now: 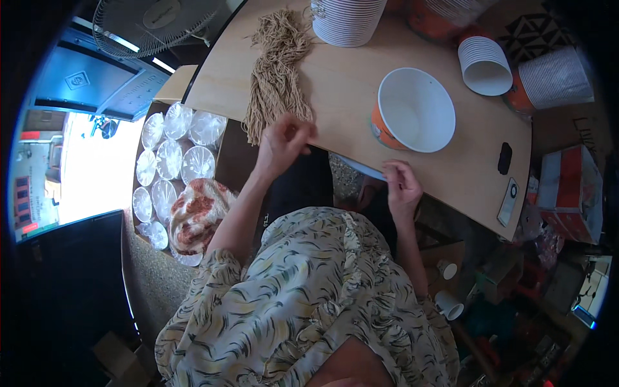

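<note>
My left hand [284, 143] is at the table's near edge, fingers curled into a pinch, beside the lower end of a bundle of tan twisted cords [277, 77]. Whatever it may hold is too small to make out. My right hand [403, 184] hovers just off the same edge, thumb and fingers drawn together; what is between them, if anything, does not show. Beyond it stands a large paper tub [419, 109], orange outside and white inside, open end facing me. A pale curved rim [358, 167] shows partly under the table edge, between my hands.
On the wooden table [348, 84] are a tall stack of white tubs [348, 22], stacked cups [485, 68] lying sideways, a black object [505, 158] and a white phone-like slab [509, 201]. At left, a carton holds plastic-wrapped stacks [169, 159] and a stained cloth [201, 216].
</note>
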Demonstrator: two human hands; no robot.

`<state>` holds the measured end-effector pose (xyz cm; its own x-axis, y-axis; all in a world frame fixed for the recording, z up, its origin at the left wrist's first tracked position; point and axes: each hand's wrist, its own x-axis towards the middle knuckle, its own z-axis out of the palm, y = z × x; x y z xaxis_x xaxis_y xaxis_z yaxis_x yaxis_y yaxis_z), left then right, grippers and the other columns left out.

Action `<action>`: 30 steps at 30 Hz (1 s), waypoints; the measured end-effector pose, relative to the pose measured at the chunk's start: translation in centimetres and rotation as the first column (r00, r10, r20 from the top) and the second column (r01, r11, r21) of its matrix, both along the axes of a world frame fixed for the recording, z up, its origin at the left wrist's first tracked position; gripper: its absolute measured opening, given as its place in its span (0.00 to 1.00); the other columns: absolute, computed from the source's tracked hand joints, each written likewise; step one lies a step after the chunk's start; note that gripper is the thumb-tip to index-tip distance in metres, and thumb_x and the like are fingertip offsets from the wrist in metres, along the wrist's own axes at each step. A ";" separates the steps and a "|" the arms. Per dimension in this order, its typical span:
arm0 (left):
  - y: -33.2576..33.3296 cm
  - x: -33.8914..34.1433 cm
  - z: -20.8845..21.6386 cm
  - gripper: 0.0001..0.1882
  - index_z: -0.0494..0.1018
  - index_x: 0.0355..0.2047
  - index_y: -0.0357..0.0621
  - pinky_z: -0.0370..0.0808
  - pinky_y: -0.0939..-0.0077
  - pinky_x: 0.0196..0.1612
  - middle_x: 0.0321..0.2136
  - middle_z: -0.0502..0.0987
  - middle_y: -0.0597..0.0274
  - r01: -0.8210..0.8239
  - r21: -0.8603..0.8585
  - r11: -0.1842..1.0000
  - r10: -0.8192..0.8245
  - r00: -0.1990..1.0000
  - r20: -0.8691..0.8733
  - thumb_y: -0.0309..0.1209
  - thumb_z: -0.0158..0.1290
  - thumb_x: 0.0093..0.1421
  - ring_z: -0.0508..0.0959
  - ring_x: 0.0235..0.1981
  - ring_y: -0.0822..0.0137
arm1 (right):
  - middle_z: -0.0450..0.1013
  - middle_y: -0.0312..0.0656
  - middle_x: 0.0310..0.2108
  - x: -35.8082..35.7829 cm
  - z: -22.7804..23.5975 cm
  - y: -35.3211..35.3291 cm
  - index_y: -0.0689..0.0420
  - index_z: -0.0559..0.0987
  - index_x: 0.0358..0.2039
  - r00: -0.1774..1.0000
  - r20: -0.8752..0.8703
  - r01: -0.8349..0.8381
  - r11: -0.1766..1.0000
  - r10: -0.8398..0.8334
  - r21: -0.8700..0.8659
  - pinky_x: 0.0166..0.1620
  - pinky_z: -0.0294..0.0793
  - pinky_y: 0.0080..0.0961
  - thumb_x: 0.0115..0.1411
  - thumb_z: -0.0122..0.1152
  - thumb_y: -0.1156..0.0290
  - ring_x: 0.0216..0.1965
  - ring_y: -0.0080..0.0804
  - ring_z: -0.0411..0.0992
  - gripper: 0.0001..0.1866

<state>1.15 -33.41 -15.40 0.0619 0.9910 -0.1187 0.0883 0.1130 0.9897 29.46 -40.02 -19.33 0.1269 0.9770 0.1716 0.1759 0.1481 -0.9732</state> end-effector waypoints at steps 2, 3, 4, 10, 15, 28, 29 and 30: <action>-2.1 1.5 0.8 0.06 0.71 0.35 0.37 0.78 0.81 0.24 0.28 0.81 0.59 0.216 -0.126 0.968 -0.220 0.976 -0.014 0.27 0.49 0.68 0.80 0.23 0.74 | 0.78 0.44 0.42 -1.6 1.8 0.0 0.63 0.79 0.42 0.990 0.016 -0.143 0.988 0.143 0.064 0.46 0.74 0.24 0.68 0.56 0.72 0.43 0.29 0.76 0.09; -3.1 2.5 1.0 0.05 0.71 0.35 0.38 0.78 0.80 0.24 0.26 0.80 0.61 0.347 -0.244 0.906 -0.354 0.935 0.013 0.27 0.50 0.67 0.80 0.23 0.74 | 0.77 0.45 0.45 -2.4 3.5 -0.1 0.63 0.78 0.44 0.976 0.014 -0.216 0.973 0.215 0.083 0.48 0.74 0.26 0.68 0.55 0.72 0.45 0.30 0.76 0.09; -4.1 3.6 1.8 0.04 0.72 0.33 0.38 0.78 0.78 0.25 0.25 0.80 0.61 0.478 -0.239 0.845 -0.497 0.867 -0.022 0.26 0.53 0.64 0.80 0.23 0.74 | 0.76 0.46 0.48 -3.0 4.5 0.1 0.63 0.76 0.48 0.952 0.001 -0.304 0.945 0.306 0.116 0.53 0.72 0.28 0.71 0.50 0.68 0.49 0.33 0.75 0.13; -6.1 7.4 4.1 0.09 0.75 0.35 0.33 0.77 0.71 0.28 0.22 0.79 0.51 0.654 0.132 0.745 -0.611 0.748 -0.259 0.28 0.59 0.59 0.82 0.23 0.66 | 0.76 0.52 0.44 -2.8 7.1 -0.9 0.63 0.74 0.53 0.890 -0.006 -0.449 0.875 0.456 -0.178 0.54 0.70 0.32 0.73 0.44 0.54 0.50 0.43 0.75 0.24; -4.5 7.2 6.0 0.11 0.80 0.40 0.37 0.77 0.75 0.29 0.23 0.81 0.55 0.667 0.083 0.740 -0.643 0.738 -0.205 0.28 0.63 0.58 0.82 0.25 0.74 | 0.78 0.50 0.30 -1.2 6.9 -3.3 0.61 0.75 0.51 0.924 0.076 -0.334 0.887 0.375 -0.318 0.41 0.75 0.34 0.72 0.45 0.51 0.34 0.45 0.78 0.24; -2.5 8.4 7.1 0.05 0.77 0.32 0.37 0.77 0.70 0.31 0.23 0.80 0.56 0.824 0.033 0.566 -0.790 0.554 -0.263 0.25 0.61 0.56 0.81 0.26 0.61 | 0.70 0.28 0.21 1.7 8.9 -7.3 0.63 0.80 0.33 0.978 -0.027 -0.207 0.946 0.207 -0.249 0.27 0.61 0.13 0.62 0.62 0.76 0.23 0.10 0.63 0.04; -2.1 8.3 7.6 0.05 0.77 0.33 0.37 0.77 0.71 0.32 0.24 0.80 0.55 0.786 0.122 0.606 -0.719 0.607 -0.339 0.25 0.60 0.57 0.81 0.26 0.61 | 0.71 0.28 0.22 2.3 9.3 -7.6 0.63 0.80 0.32 0.986 -0.045 -0.164 0.959 0.158 -0.229 0.27 0.61 0.12 0.62 0.62 0.77 0.24 0.09 0.63 0.03; -1.6 8.3 8.0 0.05 0.77 0.33 0.37 0.77 0.71 0.32 0.25 0.80 0.55 0.746 0.215 0.630 -0.638 0.655 -0.404 0.25 0.60 0.57 0.81 0.26 0.62 | 0.71 0.27 0.22 3.0 9.7 -8.0 0.62 0.80 0.32 0.992 -0.063 -0.117 0.971 0.106 -0.210 0.27 0.61 0.12 0.62 0.62 0.78 0.24 0.09 0.63 0.02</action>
